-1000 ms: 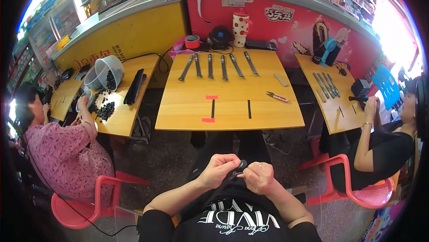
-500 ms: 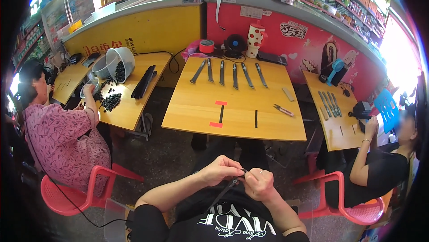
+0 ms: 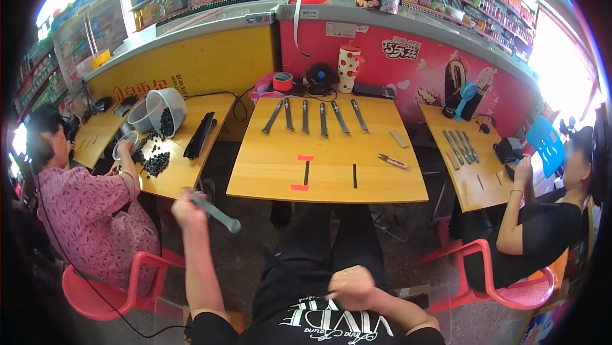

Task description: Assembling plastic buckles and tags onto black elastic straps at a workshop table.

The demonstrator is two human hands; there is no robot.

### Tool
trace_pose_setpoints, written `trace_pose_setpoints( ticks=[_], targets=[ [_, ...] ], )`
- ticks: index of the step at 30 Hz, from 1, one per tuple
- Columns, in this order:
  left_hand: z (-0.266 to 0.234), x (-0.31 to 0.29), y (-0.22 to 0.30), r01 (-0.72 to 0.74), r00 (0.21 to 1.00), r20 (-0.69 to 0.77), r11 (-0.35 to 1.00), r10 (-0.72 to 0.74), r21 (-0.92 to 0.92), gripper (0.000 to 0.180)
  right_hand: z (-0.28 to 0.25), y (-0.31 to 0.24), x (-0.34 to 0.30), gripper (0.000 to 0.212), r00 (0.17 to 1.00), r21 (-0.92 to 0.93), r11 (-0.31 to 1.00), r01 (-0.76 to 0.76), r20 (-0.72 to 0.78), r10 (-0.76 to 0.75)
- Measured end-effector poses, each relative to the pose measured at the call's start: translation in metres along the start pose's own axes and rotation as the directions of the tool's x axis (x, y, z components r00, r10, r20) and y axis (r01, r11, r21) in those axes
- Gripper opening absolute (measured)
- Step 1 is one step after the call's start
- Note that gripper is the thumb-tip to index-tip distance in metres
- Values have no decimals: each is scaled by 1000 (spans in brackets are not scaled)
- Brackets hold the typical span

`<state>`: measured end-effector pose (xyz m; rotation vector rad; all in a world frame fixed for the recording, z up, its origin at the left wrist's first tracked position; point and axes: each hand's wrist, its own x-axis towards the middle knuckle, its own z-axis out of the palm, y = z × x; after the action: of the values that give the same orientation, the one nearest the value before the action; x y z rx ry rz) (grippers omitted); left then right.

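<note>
My left hand (image 3: 190, 210) is raised out to the left, between the middle table and the left one. It is blurred but closed round a grey strap (image 3: 220, 214) with a rounded end pointing down and right. My right hand (image 3: 352, 286) is held low over my lap, its fingers curled in; what they hold, if anything, is hidden. On the middle table (image 3: 255, 173) several similar dark straps (image 3: 305, 119) lie in a row along the far side, each with a pale mark near its top. Black lines and red tape (image 3: 299, 187) mark the near part.
Thread snips (image 3: 392, 161) and a small pale block (image 3: 399, 138) lie at the table's right. Behind stand a black fan (image 3: 321, 76) and a dotted tumbler (image 3: 348, 71). A person on the left (image 3: 95, 208) handles black pieces (image 3: 157, 163); another person (image 3: 539, 224) sits at right.
My hands, together over my lap before, are now apart. The left swung up and left with the strap; the right dropped lower. The view shifted slightly.
</note>
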<state>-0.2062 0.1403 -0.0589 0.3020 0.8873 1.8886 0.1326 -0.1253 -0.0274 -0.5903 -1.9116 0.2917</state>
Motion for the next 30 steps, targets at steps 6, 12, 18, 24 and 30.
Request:
trace_pose_setpoints(
  ticks=[6, 12, 18, 24, 30],
  targets=[
    [-91, 53, 139, -236, 970, -88, 964, 227, -119, 15, -60, -10, 11, 16, 892, -161, 938, -305, -393, 223],
    [26, -130, 103, -297, 704, 699, 945, 122, 134, 25, -50, 20, 41, 13, 840, -152, 837, -526, -246, 483],
    [83, -204, 17, -685, 220, 850, 545, -479, 484, 32, -35, 41, 50, 15, 819, -113, 817, -565, -200, 538],
    [75, -183, -24, -844, 166, 846, 371, -506, 387, 16, -28, 67, 64, 15, 748, 145, 750, -645, -80, 659],
    [90, -136, -22, -796, 293, 808, 339, -510, 502, 8, -28, 112, 68, 18, 720, 369, 670, -644, -4, 694]
  ],
)
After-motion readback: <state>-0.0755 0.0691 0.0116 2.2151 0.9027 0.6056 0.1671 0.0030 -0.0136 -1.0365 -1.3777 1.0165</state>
